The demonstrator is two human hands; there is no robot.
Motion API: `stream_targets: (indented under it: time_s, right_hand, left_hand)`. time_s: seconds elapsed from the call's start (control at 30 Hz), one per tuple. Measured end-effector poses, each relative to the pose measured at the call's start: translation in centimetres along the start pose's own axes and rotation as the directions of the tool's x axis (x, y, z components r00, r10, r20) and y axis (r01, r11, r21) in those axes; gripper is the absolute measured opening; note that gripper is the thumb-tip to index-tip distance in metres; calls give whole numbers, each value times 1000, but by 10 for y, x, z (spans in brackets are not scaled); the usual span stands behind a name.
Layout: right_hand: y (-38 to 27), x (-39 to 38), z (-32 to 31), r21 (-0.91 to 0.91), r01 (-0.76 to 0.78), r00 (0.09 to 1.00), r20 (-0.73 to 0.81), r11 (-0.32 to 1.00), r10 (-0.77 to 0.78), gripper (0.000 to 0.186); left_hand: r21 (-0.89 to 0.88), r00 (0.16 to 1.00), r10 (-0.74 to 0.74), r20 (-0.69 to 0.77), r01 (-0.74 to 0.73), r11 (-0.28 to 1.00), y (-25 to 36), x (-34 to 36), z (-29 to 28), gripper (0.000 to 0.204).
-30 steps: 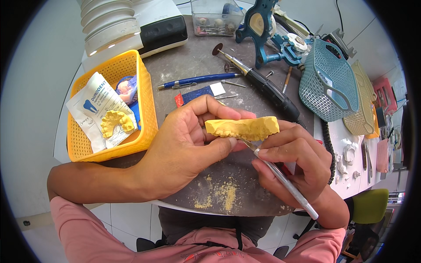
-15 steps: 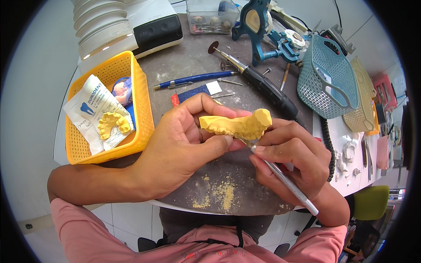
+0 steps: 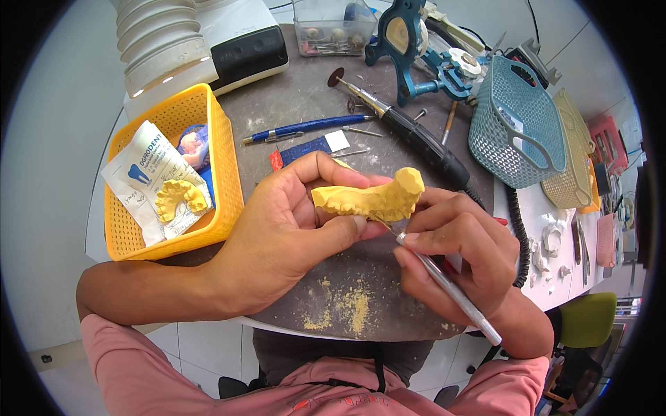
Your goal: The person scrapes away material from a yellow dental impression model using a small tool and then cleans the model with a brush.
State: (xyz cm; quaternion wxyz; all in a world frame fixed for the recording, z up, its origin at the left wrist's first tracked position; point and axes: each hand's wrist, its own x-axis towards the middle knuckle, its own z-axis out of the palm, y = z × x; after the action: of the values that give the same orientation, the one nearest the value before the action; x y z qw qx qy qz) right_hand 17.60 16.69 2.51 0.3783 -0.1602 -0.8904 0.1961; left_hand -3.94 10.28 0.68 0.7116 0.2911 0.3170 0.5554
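Note:
My left hand (image 3: 288, 225) is closed round a yellow plaster dental model (image 3: 368, 201), thumb along its tooth side and fingers behind it. In a pen grip, my right hand (image 3: 468, 246) holds a metal-handled carving knife (image 3: 451, 290). The knife's thin tip meets the lower edge of the model, close to my left thumb. Yellow plaster crumbs (image 3: 355, 308) lie on the dark table below my hands. Another yellow dental model (image 3: 180, 200) rests on a printed paper packet inside the orange basket (image 3: 231, 170) at the left.
Behind my hands lie a blue mechanical pencil (image 3: 305, 129) and a rotary handpiece (image 3: 409, 132) with a disc. A blue articulator (image 3: 409, 69) and a teal basket (image 3: 517, 132) stand at the back right. A clear box of burs (image 3: 333, 35) and a ribbed suction hose (image 3: 163, 48) are farther back.
The model has tilted slightly in my left hand, its right end shifting a little left and up. My right hand and the knife have moved slightly left.

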Motion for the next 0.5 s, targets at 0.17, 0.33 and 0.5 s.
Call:
stream_targets:
  time_s: [0.17, 0.33, 0.5]
  right_hand:
    - [0, -2, -1, 44, -17, 1000, -3, 999, 17, 23]
    - [0, -2, -1, 21, 35, 999, 9, 999, -36, 23]
    - [-2, -6, -3, 26, 57, 997, -48, 998, -56, 24]
  left_hand:
    - [-9, 1000, 7, 7, -7, 1000, -1, -1, -1, 36]
    - [-7, 1000, 10, 1, -10, 1000, -3, -3, 0, 36]
    - [-5, 1000, 3, -17, -3, 1000, -4, -6, 1, 37]
